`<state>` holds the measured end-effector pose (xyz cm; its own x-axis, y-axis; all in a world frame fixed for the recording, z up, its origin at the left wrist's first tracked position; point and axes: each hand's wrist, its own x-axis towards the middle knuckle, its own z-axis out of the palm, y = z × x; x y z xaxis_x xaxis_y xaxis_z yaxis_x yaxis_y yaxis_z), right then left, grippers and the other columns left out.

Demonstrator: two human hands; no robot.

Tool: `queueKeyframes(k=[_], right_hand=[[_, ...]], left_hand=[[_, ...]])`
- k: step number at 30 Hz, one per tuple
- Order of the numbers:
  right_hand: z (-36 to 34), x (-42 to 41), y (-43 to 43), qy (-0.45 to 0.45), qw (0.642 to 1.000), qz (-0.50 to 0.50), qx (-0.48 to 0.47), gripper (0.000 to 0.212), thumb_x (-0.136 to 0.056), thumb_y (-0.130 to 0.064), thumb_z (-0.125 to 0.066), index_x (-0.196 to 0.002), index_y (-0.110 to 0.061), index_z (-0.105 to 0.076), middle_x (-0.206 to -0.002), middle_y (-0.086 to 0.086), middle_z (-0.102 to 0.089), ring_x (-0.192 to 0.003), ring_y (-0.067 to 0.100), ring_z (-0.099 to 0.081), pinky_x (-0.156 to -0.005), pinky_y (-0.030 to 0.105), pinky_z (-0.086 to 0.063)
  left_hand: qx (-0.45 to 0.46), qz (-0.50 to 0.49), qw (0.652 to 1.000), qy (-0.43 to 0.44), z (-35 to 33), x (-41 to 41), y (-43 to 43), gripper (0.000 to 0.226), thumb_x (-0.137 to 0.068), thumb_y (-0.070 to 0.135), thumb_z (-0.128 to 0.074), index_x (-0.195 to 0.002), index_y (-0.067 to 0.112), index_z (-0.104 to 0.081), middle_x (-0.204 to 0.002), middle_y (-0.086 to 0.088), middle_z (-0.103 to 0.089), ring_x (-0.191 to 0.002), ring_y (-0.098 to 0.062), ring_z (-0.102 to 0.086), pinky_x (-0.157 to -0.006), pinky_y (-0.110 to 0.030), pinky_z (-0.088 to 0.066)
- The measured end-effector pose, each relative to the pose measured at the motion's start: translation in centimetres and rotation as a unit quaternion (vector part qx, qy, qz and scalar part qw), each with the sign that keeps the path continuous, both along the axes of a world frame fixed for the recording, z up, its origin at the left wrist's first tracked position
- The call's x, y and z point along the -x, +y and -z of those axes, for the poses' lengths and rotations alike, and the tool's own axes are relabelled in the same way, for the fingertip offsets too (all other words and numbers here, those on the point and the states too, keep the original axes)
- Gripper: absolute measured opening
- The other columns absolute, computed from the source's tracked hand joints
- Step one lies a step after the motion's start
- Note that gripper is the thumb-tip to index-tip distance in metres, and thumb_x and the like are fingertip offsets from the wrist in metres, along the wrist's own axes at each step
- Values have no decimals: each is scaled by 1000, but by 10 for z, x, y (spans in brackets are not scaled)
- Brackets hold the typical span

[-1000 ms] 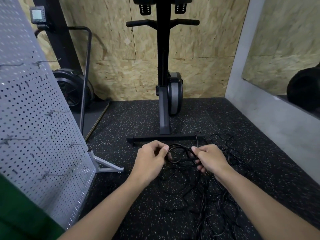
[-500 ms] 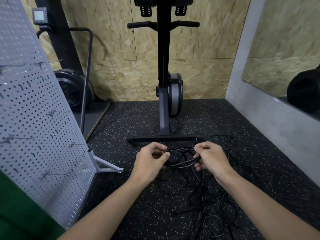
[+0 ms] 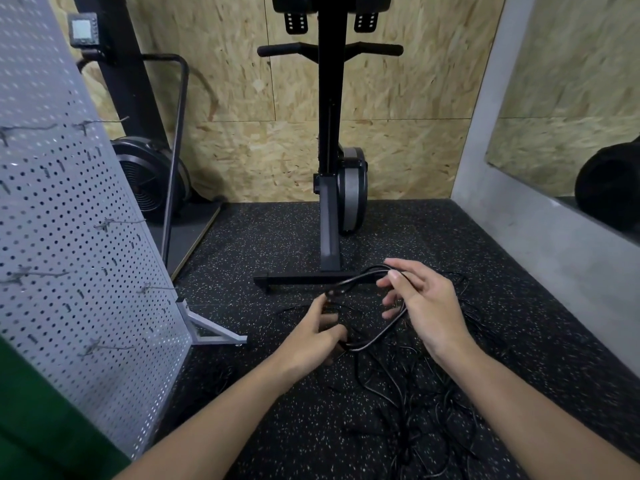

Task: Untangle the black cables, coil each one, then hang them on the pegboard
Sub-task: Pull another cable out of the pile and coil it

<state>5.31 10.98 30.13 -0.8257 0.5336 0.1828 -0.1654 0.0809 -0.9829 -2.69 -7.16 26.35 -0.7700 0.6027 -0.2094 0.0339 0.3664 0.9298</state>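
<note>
A loop of black cable (image 3: 379, 336) is stretched between my two hands above the floor. My left hand (image 3: 317, 336) pinches the loop's near and left side, fingers curled around it. My right hand (image 3: 424, 306) holds the loop's far side between thumb and forefinger, other fingers spread. Below and to the right a tangle of black cables (image 3: 412, 410) lies on the speckled rubber floor, trailing from the loop. A grey pegboard (image 3: 59, 237) with several metal hooks stands tilted on the left.
A black exercise machine (image 3: 329, 168) stands straight ahead, its base bar (image 3: 298, 280) just beyond my hands. A fan-wheel machine (image 3: 149, 178) sits at the back left. The pegboard's foot (image 3: 214, 332) juts out on the floor. A grey wall with a mirror (image 3: 568, 140) runs along the right.
My right hand has lifted and moved away from me, opening the cable loop wider. My left hand has dropped lower and closer to me, still gripping the cable.
</note>
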Motion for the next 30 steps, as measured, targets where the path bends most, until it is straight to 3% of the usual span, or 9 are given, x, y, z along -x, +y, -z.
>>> queueKeyframes(k=[3, 6, 9, 13, 17, 21, 24, 26, 30], right_hand=[[-2, 1, 0, 11, 1000, 5, 26, 23, -105, -7, -58, -120, -18, -72, -97, 8, -78, -70, 15, -67, -59, 32, -61], [2, 3, 7, -14, 997, 52, 47, 21, -104, -8, -60, -119, -16, -73, -95, 6, -79, -73, 14, -70, -61, 31, -61], [9, 3, 20, -63, 992, 106, 29, 21, -103, -11, -62, -121, -14, -74, -92, -3, -81, -86, 14, -72, -68, 28, -59], [16, 5, 33, -135, 987, 60, 63, 32, -102, -32, -66, -130, -17, -69, -107, -5, -80, -104, 15, -71, -90, 38, -59], [24, 6, 40, -202, 967, -80, 132, 104, -82, -81, -59, -164, -34, -17, -137, 8, -68, -123, 23, -66, -108, 54, -49], [28, -2, 31, -265, 954, -122, 68, 121, -73, -92, -53, -163, -41, 10, -155, 17, -50, -135, 27, -55, -115, 54, -41], [32, -9, 25, -328, 901, -253, -130, 106, -75, -90, -62, -161, -39, -27, -156, -6, -49, -138, 14, -51, -120, 44, -36], [37, -10, 21, -342, 855, -307, -241, 63, -86, -68, -71, -140, -37, -58, -139, -15, -64, -127, 3, -59, -119, 36, -41], [50, -4, 20, -289, 875, -222, -318, 13, -99, -43, -67, -107, -33, -73, -107, -15, -76, -103, 0, -67, -104, 36, -50]], left_hand=[[55, 53, 997, 11, -2, -2, 1, 35, -105, 34, -44, -129, 46, -66, -135, 24, -64, -122, 2, -56, -112, -38, -48], [107, 125, 986, 23, -10, -13, -3, 44, -106, 49, -41, -94, 36, -82, -104, 42, -68, -108, 22, -54, -105, -11, -35], [84, 189, 976, 66, 0, -12, -5, 50, -94, 75, -52, -106, 35, -79, -116, 22, -73, -114, 4, -63, -106, -30, -45], [51, 192, 961, 191, 7, -9, -1, 26, -103, 47, -60, -104, 27, -77, -97, 10, -77, -90, -14, -69, -87, -42, -54], [-50, 105, 980, 162, -1, -12, 7, 17, -109, 28, -54, -108, 22, -70, -94, 1, -79, -90, -16, -76, -79, -42, -64], [-137, 6, 989, 47, -5, -4, 9, 14, -112, 18, -45, -116, 17, -59, -89, -17, -78, -89, -30, -77, -75, -46, -65], [-189, -43, 981, -23, -9, 2, 8, 15, -113, 15, -41, -121, 13, -54, -91, -15, -79, -89, -31, -78, -78, -44, -65], [-224, -75, 970, -63, -12, 9, 5, 17, -114, 15, -40, -123, 11, -53, -96, -19, -79, -91, -34, -78, -81, -43, -64], [-277, -114, 947, -115, -16, 20, 3, 20, -113, 19, -42, -126, 11, -56, -101, -23, -78, -88, -32, -78, -78, -37, -65]])
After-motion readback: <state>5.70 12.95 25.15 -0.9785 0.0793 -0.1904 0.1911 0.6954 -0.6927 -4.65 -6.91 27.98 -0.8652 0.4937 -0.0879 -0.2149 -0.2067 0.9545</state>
